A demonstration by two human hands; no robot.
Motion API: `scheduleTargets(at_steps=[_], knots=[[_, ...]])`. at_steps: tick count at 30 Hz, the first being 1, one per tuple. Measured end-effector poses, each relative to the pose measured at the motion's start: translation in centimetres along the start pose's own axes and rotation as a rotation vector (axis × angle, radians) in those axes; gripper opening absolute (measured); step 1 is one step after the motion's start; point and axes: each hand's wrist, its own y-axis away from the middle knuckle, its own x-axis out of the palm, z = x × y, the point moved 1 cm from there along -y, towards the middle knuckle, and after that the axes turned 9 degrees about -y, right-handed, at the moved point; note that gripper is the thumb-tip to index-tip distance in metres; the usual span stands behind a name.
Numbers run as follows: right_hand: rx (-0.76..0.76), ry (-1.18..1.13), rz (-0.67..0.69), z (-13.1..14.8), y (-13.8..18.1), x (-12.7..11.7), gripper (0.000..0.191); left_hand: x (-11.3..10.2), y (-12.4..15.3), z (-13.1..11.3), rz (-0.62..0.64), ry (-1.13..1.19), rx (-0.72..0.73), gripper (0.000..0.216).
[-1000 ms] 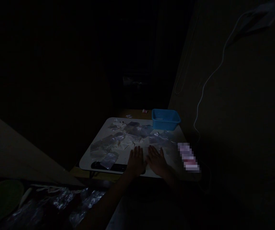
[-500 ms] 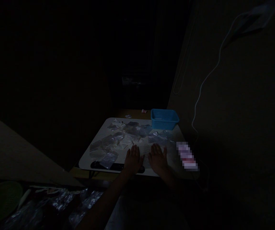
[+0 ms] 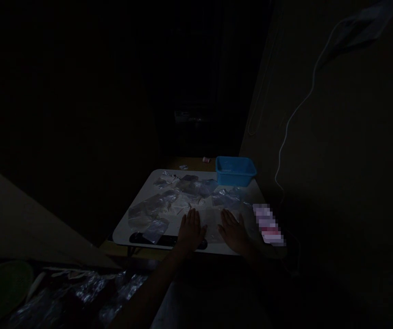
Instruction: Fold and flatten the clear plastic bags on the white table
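Note:
Palm down near the front of a small white table (image 3: pixel 123 230), my left hand (image 3: pixel 190 230) lies flat with its fingers stretched out. My right hand (image 3: pixel 232 230) rests flat to the right of it, fingers extended and thumb toward the left. Between and partly under both hands is a clear plastic sheet or bag (image 3: pixel 212 225), faint in the dim light. Several crumpled clear plastic bags (image 3: pixel 148 208) are spread over the left and middle of the tabletop. Another clear bag (image 3: pixel 225 197) lies just beyond my right hand.
A blue plastic basin (image 3: pixel 236 178) stands at the table's back right corner. A pixelated pinkish object (image 3: pixel 268 226) sits by the right edge. A white cable (image 3: pixel 297 107) hangs along the right wall. Shiny plastic (image 3: pixel 92 288) and a green round item (image 3: pixel 4 290) lie at lower left.
My right hand has slid a little to the right, widening the space between my hands. My left hand stays nearly in place.

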Motion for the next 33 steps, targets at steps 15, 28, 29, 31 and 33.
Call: scheduleTargets(at_steps=[15, 28, 29, 31, 33], knots=[[-0.090, -0.026, -0.039, 1.6, 1.0, 0.3, 0.049, 0.5, 0.0, 0.2, -0.057, 0.051, 0.012, 0.055], [0.022, 0.018, -0.125, -1.6, 1.6, 0.2, 0.045, 1.9, -0.3, 1.7, -0.159, 0.464, -0.062, 0.047], [0.023, 0.015, -0.120, -1.5, 1.7, 0.0, 0.045, 2.0, -0.3, 1.9, -0.157, 0.500, -0.080, 0.046], [0.002, 0.011, -0.114, -1.3, 1.8, -0.4, 0.044, 2.2, -0.4, 2.2, -0.164, 0.549, -0.105, 0.043], [-0.064, 0.009, -0.101, -0.9, 1.9, -0.9, 0.043, 2.1, -0.4, 2.5, -0.182, 0.568, -0.102, 0.041]])
